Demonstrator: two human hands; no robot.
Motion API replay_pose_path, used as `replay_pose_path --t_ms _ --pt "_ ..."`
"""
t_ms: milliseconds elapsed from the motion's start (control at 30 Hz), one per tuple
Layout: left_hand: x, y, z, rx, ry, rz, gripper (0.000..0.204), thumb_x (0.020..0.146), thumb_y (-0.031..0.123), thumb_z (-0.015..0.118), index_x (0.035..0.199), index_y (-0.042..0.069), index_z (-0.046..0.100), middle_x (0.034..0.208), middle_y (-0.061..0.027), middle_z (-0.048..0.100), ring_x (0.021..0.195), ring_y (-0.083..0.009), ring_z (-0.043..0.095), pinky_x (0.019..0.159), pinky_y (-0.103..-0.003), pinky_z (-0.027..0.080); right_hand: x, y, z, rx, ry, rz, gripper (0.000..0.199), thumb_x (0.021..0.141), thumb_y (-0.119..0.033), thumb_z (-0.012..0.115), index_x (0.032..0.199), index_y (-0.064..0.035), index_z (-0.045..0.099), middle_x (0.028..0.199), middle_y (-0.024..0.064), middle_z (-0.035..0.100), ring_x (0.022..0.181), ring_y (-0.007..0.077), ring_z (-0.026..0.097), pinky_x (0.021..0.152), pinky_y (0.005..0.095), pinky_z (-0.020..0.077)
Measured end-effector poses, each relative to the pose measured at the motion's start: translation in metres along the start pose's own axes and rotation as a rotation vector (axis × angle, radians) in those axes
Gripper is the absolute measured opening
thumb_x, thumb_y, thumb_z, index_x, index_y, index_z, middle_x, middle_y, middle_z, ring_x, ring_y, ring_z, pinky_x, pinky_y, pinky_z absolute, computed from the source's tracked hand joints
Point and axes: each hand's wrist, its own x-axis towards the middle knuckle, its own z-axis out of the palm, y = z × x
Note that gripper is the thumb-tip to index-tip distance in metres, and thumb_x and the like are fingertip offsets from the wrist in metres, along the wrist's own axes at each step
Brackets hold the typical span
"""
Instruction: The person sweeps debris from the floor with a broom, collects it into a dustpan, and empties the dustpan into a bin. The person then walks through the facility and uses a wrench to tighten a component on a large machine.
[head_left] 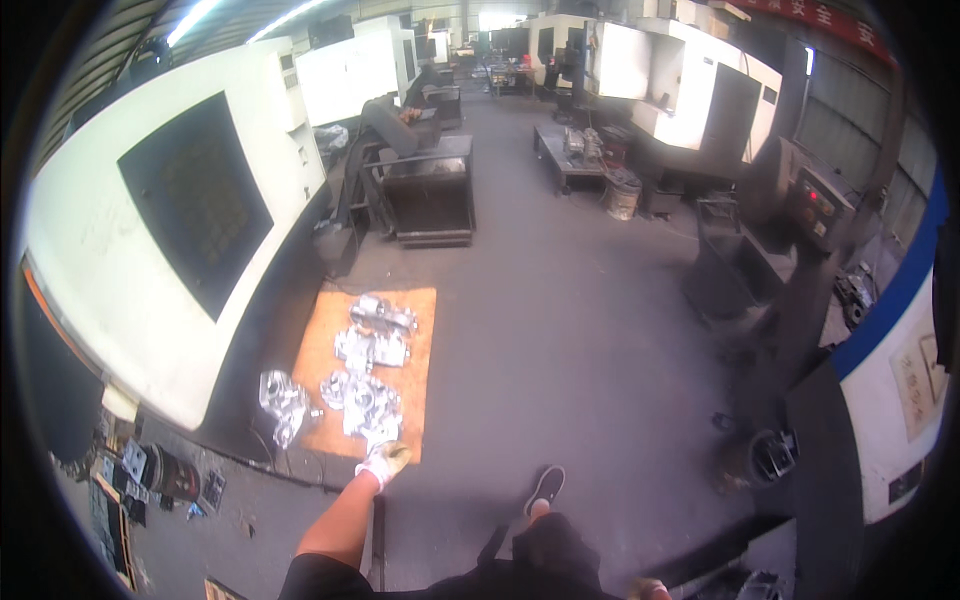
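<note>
We reach our gloved left hand point(383, 462) toward metal castings point(362, 400) on the orange board point(318, 352); we cannot tell its grip.

We're looking down into a machine shop, a metalworking factory floor. Big white enclosed machine tools point(150, 250) are lining the left of the frame, more of them point(690, 95) are standing along the upper right, and a control panel with red buttons point(818, 205) is showing at the right. Grey concrete floor point(560, 330) is running up the middle as an aisle. Shiny metal castings point(365, 375) are lying on an orange board point(318, 350) at lower centre, and strip lights are glowing overhead at upper left
</note>
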Motion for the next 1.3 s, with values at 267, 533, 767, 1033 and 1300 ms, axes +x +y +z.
replay_pose_path --t_ms 267,533,767,1033,1300 --pt "0.145 0.057 -0.035 0.381 -0.401 -0.34 0.059 0.091 0.053 0.052 0.131 0.01 0.058 0.14 -0.013 0.053 0.133 -0.0264 0.045 0.106 -0.038 0.04 -0.039 -0.375 0.136 -0.255 -0.063 -0.159 0.04 0.094 -0.036 0.053 0.116 -0.0047 0.063 0.111 0.0082 0.067 0.099 0.0219 0.062 0.087 0.0383 0.0497" --pt "0.24 -0.087 -0.015 0.599 -0.445 -0.635 0.051 0.099 0.032 0.038 0.144 0.009 0.036 0.153 -0.0146 0.03 0.144 -0.032 0.025 0.111 -0.046 0.034 -0.142 -0.849 0.287 -0.149 -0.191 -0.762 0.033 0.09 -0.019 0.064 0.116 0.0014 0.06 0.107 0.0108 0.067 0.096 0.0198 0.062 0.084 0.0339 0.0507" --pt "0.553 0.047 -0.087 0.456 -0.5 -0.751 0.058 0.094 0.048 0.044 0.137 0.009 0.049 0.141 -0.0168 0.047 0.134 -0.0329 0.04 0.11 -0.043 0.035 0.034 -1.026 0.3 -1.761 0.044 -0.986 0.048 0.091 -0.03 0.063 0.134 -0.0165 0.049 0.137 0.0002 0.05 0.125 0.022 0.047 0.104 0.0381 0.0407" --pt "0.986 0.3 -0.215 0.114 0.029 -0.029 0.053 0.087 0.045 0.062 0.125 0.008 0.062 0.123 -0.0183 0.064 0.117 -0.0306 0.06 0.099 -0.037 0.047 -0.025 -1.171 0.401 -0.332 -0.108 -0.17 0.047 0.089 -0.029 0.064 0.133 -0.0197 0.053 0.13 0.0023 0.058 0.121 0.0229 0.053 0.1 0.0387 0.0443" --pt "1.229 0.533 -0.251 0.32 -0.005 0.322 0.047 0.089 0.042 0.057 0.122 0.009 0.062 0.12 -0.0165 0.064 0.112 -0.0341 0.06 0.098 -0.043 0.045 -0.011 -1.488 0.501 -0.307 -0.154 -0.199 0.045 0.09 -0.032 0.064 0.13 -0.0144 0.053 0.12 0.004 0.06 0.11 0.0219 0.056 0.092 0.037 0.0461"
